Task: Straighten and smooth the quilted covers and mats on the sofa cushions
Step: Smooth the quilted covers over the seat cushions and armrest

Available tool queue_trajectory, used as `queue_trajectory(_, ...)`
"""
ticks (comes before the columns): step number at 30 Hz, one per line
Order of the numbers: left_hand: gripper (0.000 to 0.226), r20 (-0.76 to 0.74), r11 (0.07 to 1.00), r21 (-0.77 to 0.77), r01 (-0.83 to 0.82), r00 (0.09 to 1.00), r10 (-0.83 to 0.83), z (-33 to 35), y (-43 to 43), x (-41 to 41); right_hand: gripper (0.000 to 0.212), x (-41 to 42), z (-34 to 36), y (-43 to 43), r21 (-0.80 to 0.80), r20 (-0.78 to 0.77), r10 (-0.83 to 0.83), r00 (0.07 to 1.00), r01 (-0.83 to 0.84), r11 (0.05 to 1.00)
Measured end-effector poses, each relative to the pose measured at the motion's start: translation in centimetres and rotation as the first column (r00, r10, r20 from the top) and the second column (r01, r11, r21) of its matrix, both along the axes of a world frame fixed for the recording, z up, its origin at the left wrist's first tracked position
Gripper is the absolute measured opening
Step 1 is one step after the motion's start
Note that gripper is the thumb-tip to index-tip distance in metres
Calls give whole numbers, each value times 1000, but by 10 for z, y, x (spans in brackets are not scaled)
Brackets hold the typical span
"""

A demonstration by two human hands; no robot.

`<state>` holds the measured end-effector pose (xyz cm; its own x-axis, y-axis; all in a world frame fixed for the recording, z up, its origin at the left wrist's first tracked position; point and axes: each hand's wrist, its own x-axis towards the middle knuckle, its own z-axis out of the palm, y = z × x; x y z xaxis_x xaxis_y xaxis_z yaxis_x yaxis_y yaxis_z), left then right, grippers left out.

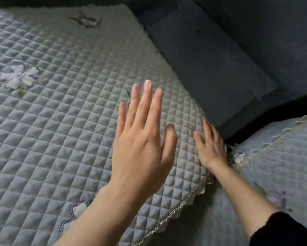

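Observation:
A pale blue quilted cover [60,112] with embroidered flowers and a lace edge lies across the big sofa cushion and fills the left and middle of the view. My left hand [142,139] is flat with straight, spread fingers over the cover's right part. My right hand [211,148] lies flat with straight fingers on the cover's right edge, next to the gap between the cushions. A second quilted mat [282,160] with lace trim lies on the neighbouring cushion at the lower right.
Dark blue sofa upholstery [211,64] runs along the cover's right side and up to the backrest at the top right. A dark gap [229,139] separates the two covered cushions. A black sleeve [287,229] covers my right forearm.

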<state>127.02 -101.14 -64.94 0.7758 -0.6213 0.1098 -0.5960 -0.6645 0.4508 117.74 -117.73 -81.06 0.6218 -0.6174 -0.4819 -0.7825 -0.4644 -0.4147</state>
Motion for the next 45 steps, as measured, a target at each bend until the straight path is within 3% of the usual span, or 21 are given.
queue_trajectory(1,63,-20,999,40,-30,999,31,-7,17,-3,64,3,7,-7,75,-43,-47,998,50,996)
queue_trajectory(3,64,-49,963,269,-18,998,33,-30,54,-17,66,11,21,-14,171,-88,-208,974,220,960)
queue_trajectory(5,64,-132,871,478,115,990,-58,-52,79,-33,67,19,46,2,131,34,-334,942,327,936)
queue_trajectory(8,61,-96,892,436,117,992,-83,-52,79,-33,66,18,93,51,33,463,-360,810,390,920)
queue_trajectory(10,60,-71,929,361,78,996,-56,-40,82,-25,64,4,103,89,28,598,-322,734,382,924)
queue_trajectory(11,60,-90,938,342,55,996,-26,-34,91,-23,64,-6,103,114,-2,562,-241,791,293,956)
queue_trajectory(13,60,-125,919,391,46,992,4,-29,115,-26,65,-33,86,154,-96,262,88,961,-65,993)
queue_trajectory(14,60,-123,893,444,78,992,-25,-27,126,-30,66,-43,77,158,-93,91,225,970,-217,972)
queue_trajectory(16,60,-120,843,516,149,988,-101,-24,144,-33,68,-43,78,151,-32,-56,309,949,-311,950)
queue_trajectory(18,61,-156,828,536,164,983,-94,-16,151,-31,64,-37,98,140,39,-99,301,949,-298,954)
queue_trajectory(21,63,-102,868,496,24,994,31,9,177,-35,61,-26,131,155,36,-93,237,967,-235,971)
queue_trajectory(24,64,-67,914,386,-128,984,166,33,237,-44,62,-19,166,216,45,12,287,958,-287,957)
queue_trajectory(27,65,-20,898,326,-295,948,319,55,301,-48,62,-10,196,287,75,130,376,918,-387,919)
queue_trajectory(31,68,-88,799,192,-570,801,593,81,376,-50,60,5,230,371,47,237,512,826,-536,843)
queue_trajectory(34,68,-303,628,127,-767,573,761,76,411,-47,58,12,244,417,-11,271,611,744,-632,775)
queue_trajectory(36,64,-444,529,216,-821,400,802,63,429,-43,58,14,251,441,-34,278,653,704,-672,739)
queue_trajectory(38,54,-604,450,263,-853,218,766,55,440,-41,58,11,255,463,-98,276,701,658,-706,701)
queue_trajectory(40,46,-791,374,202,-905,75,608,55,443,-45,59,6,256,477,-153,256,743,619,-733,663)
queue_trajectory(41,41,-834,347,187,-919,39,551,55,444,-50,61,4,256,482,-168,242,758,605,-744,647)
queue_trajectory(45,30,-903,375,146,-915,31,428,54,459,-58,80,0,257,493,-186,143,805,575,-784,593)
